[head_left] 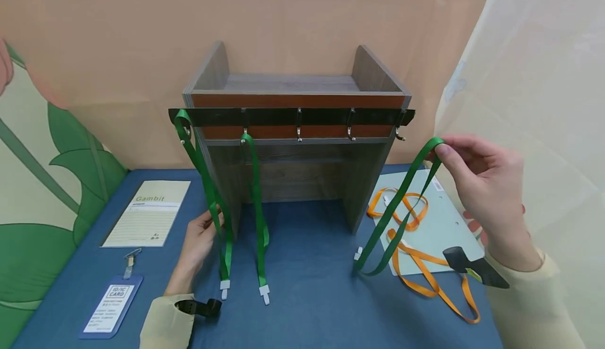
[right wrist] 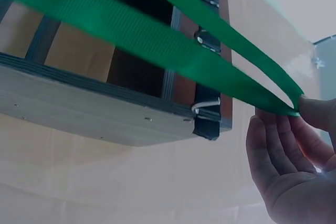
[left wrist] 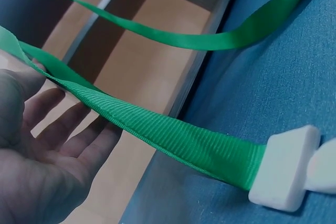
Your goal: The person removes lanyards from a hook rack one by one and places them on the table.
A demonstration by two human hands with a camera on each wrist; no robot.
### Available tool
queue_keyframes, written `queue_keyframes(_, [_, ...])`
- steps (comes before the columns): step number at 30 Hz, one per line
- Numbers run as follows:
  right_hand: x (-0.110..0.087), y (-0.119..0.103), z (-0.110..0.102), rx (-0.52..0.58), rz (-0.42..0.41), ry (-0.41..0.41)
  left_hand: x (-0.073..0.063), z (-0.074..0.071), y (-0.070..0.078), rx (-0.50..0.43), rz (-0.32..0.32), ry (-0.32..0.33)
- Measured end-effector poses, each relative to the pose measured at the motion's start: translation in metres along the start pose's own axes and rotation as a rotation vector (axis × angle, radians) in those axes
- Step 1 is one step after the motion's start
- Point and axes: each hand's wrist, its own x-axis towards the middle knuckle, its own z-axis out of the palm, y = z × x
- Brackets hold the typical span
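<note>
My right hand point(head_left: 491, 181) pinches a green lanyard point(head_left: 386, 216) by the top of its loop, to the right of the hook rail point(head_left: 326, 116). Its straps slant down to a white clip over the table. On the far-left hook hangs a second green lanyard point(head_left: 204, 173). My left hand point(head_left: 200, 236) pinches its strap partway down, above the white clip point(left wrist: 283, 169) in the left wrist view. Beside it, a third green lanyard point(head_left: 258, 202) hangs from the second hook. The three hooks to the right carry nothing.
The black rail runs across the front of a grey wooden shelf unit point(head_left: 302, 83). Two orange lanyards point(head_left: 416, 257) lie on a pale board point(head_left: 441, 212) at the right. A notebook point(head_left: 148, 212) and a blue ID card holder point(head_left: 112, 307) lie at the left.
</note>
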Motion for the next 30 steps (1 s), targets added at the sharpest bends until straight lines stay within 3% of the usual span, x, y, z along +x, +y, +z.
queue_keyframes(8, [-0.013,0.013,-0.004,-0.298,-0.009,-0.141,0.0,-0.001,0.002,-0.004,0.006,0.005])
queue_keyframes(13, [-0.033,0.03,-0.004,-0.373,0.056,-0.215,0.0,-0.001,0.002,0.002,-0.007,0.004])
queue_keyframes(22, [-0.071,0.073,0.011,-0.444,0.241,-0.295,0.002,-0.002,0.0,0.008,-0.014,0.004])
queue_keyframes(30, [-0.091,0.093,0.024,-0.405,0.277,-0.321,0.002,0.0,0.0,-0.003,-0.011,-0.005])
